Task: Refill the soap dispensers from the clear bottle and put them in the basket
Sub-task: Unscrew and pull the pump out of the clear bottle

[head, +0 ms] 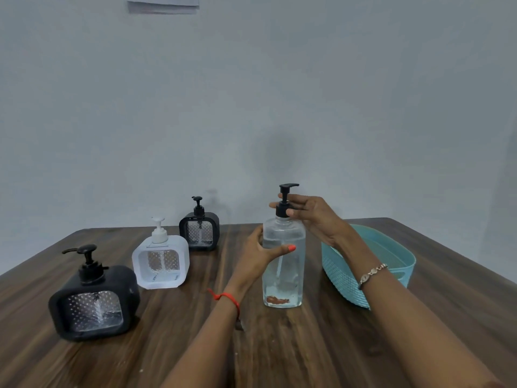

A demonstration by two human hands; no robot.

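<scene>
- The clear bottle [283, 264] stands upright on the wooden bench [293, 348], a little right of centre, holding clear liquid with a small brown patch at its base
- The left hand [256, 257] grips the bottle's body from the left side, its thumb with an orange-painted nail lying across the front and the other fingers going behind the bottle
- The right hand [312, 217] is at the bottle's black pump [284, 204]; thumb and fingers curl around the collar just above the bottle's shoulder and appear to pinch it, though the far fingers are partly hidden behind the stem
- The teal basket [341, 278] sits on the bench just right of the bottle, partly behind the right forearm; its inside is mostly out of view
- Three square soap dispensers stand in a diagonal row on the left of the bench, all well apart from the basket: a black dispenser [93, 306] nearest, a white dispenser [161, 261] in the middle, and a second black dispenser [199, 231] farthest back near the wall
- Each dispenser is upright with its pump fitted
- A red thread [228, 299] circles the left wrist and a bracelet [372, 274] the right wrist
- A sheet of paper [163, 4] hangs on the grey wall at the top edge
</scene>
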